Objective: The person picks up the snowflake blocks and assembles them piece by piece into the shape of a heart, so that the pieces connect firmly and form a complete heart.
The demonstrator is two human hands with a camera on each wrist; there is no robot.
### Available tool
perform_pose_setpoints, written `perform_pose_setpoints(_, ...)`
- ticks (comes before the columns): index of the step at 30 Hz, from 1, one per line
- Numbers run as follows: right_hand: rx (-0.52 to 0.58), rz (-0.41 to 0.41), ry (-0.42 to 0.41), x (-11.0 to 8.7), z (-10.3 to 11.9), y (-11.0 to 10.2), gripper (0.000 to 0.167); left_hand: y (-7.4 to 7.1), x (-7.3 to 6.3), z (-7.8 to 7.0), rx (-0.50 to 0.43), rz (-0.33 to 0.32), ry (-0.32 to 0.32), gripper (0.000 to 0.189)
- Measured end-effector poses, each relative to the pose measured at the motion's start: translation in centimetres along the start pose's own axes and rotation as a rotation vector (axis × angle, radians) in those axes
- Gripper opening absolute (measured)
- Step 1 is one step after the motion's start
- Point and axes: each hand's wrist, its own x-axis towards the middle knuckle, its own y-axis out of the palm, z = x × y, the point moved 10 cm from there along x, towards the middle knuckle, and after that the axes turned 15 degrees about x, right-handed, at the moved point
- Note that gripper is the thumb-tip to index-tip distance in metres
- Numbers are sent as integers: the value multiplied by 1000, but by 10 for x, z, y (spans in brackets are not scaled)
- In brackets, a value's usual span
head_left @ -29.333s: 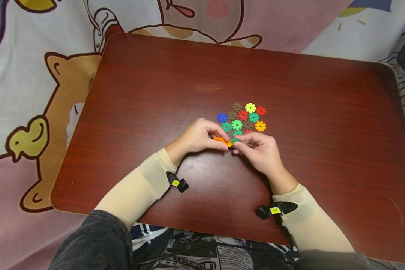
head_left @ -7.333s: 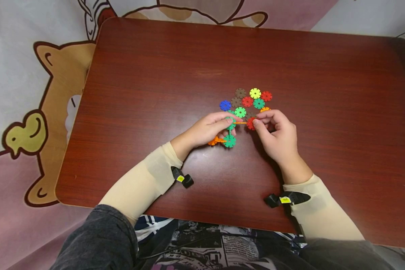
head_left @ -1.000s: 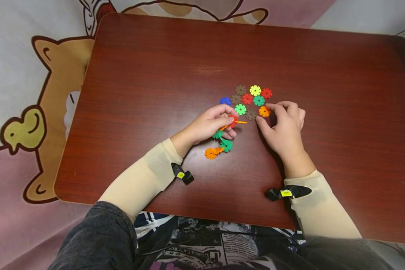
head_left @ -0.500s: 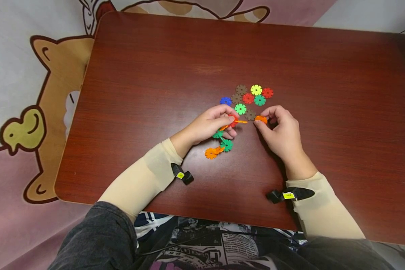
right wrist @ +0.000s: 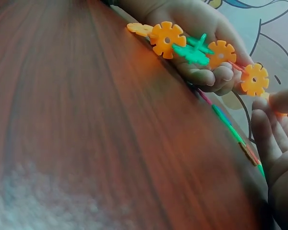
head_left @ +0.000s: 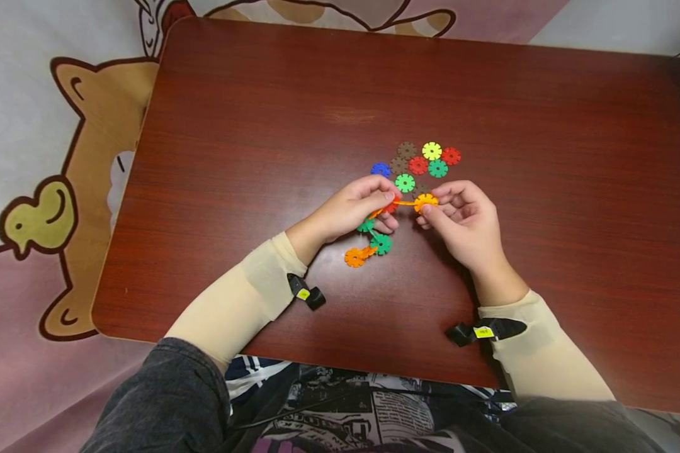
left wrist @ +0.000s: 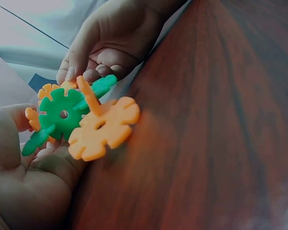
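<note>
My left hand (head_left: 351, 204) pinches a red snowflake disc (head_left: 392, 202) in a chain of slotted plastic discs. Green discs (head_left: 381, 244) and orange discs (head_left: 354, 258) hang from it toward me. An edge-on orange disc (head_left: 406, 203) sticks out to the right of the red one. Between thumb and fingers my right hand (head_left: 467, 226) pinches another orange disc (head_left: 425, 202), which meets that edge; whether their slots interlock I cannot tell. In the left wrist view, a chain's orange disc (left wrist: 117, 122) and green disc (left wrist: 62, 114) stand at angles to each other.
Beyond the hands, loose discs lie flat on the brown table (head_left: 260, 126): blue (head_left: 380, 170), light green (head_left: 405, 183), yellow (head_left: 432, 151), red (head_left: 451, 156) and several others. A brown disc (head_left: 422, 189) is partly covered by the right hand. A cartoon-print cloth (head_left: 34, 157) surrounds the table.
The right hand has picked the orange disc off the table and brought it left to the chain's end. The left hand has stayed put. Over the longer span, the chain has gained discs.
</note>
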Motion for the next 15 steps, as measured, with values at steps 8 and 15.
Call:
perform_pose_setpoints(8,116,45,45,-1,-4,4,22,0,0,0,0,4,-6,17)
perform_pose_setpoints(15,81,41,100,-2,-9,5,22,0,1,-1,-7,3,19,6)
